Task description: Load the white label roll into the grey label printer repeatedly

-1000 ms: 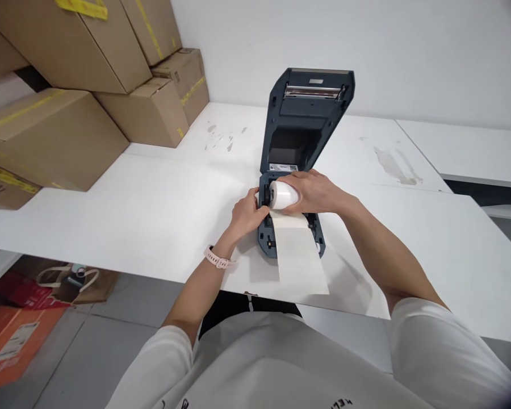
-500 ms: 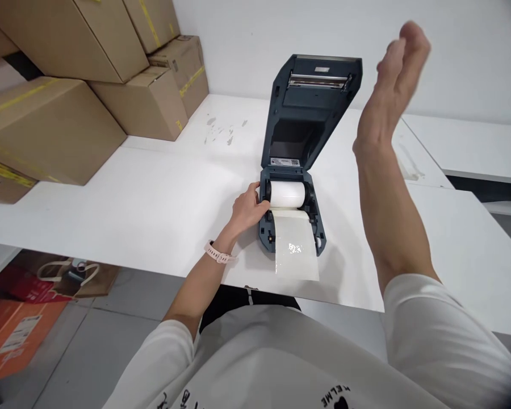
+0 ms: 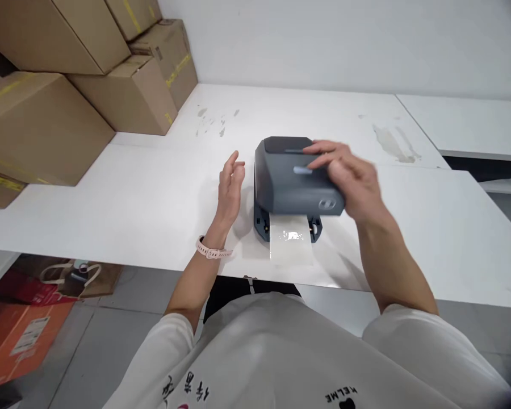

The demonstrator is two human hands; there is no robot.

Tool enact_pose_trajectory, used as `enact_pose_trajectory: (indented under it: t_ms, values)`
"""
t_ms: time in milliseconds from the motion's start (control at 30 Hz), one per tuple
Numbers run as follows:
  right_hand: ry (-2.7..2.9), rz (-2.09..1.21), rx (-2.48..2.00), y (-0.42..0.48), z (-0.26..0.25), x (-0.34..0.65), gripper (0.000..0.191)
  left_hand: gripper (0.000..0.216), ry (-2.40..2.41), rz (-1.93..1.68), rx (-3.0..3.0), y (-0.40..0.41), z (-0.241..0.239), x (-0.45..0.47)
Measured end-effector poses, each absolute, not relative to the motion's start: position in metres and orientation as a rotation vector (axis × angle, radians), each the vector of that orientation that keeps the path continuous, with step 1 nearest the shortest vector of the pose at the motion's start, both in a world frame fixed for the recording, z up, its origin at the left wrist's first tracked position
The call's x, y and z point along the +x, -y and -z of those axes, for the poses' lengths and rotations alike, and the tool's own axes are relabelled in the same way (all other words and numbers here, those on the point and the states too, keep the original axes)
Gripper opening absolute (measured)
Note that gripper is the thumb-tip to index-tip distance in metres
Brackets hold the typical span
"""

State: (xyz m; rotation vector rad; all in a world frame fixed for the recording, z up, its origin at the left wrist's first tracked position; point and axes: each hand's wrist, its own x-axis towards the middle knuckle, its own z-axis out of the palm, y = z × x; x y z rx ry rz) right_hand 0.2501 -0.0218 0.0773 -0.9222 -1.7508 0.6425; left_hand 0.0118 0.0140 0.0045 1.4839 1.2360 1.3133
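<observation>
Facing the person (image 3: 272,341), part-open dark printer (image 3: 289,190), long axis front to back

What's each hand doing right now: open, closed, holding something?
Left hand: open, holding nothing, beside the printer.
Right hand: touching the lid; whether gripping or only pressing, I can't tell.

Single head-worn view, facing forward, tilted down, near above the table (image 3: 166,187)
</observation>
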Motion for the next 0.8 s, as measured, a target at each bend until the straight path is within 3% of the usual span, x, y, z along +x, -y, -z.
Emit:
enact_pose_trajectory:
  t_ms: [33,300,600,800]
  values:
    - [1.846,-0.597,-0.971,0.031,-0.067,0.251,0.031,0.061,-1.191,-1.292,1.533,-0.01,-0.007,0.014]
    - [1.917,-0.464,-1.159,0.061,-0.019,0.249,0.044,0.076,-0.962,-1.176,1.599,0.019,0.008,0.029]
    - [1.75,-0.438,-1.153,0.067,0.001,0.239,0.044,0.071,-1.074,-1.22,1.543,0.033,0.018,0.037]
    - [1.678,-0.452,-1.128,0.067,0.003,0.237,0.043,0.038,-1.502,-1.545,1.352,0.096,0.017,0.04]
